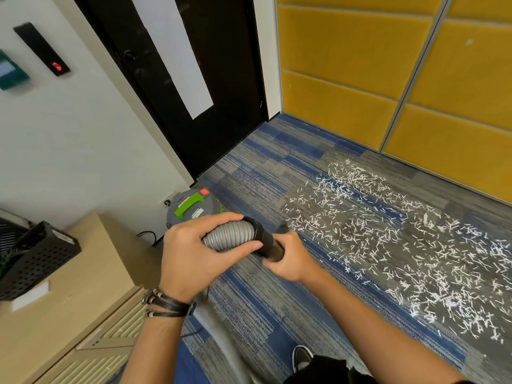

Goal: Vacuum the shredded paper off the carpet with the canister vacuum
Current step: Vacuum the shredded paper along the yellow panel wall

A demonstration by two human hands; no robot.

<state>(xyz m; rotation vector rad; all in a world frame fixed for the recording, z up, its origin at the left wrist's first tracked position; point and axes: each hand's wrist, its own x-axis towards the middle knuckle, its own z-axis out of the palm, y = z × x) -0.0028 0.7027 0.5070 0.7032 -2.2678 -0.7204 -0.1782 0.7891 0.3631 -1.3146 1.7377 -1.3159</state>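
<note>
Carpet (277, 300) carries light shredded paper (388, 239); left hand (194, 256) grips flexible ribbed hose (232, 234), right hand (288, 259) clenches rigid black cuff (266, 239), the firmer hold.

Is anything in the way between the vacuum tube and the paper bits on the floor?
Nothing visible is. Only bare carpet lies between the black tube, gripped by the right hand, and the shredded paper.

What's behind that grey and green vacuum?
A white wall with a socket, beside the black door. The left hand and hose cover the lower part of the vacuum, so its base is hidden.
</note>
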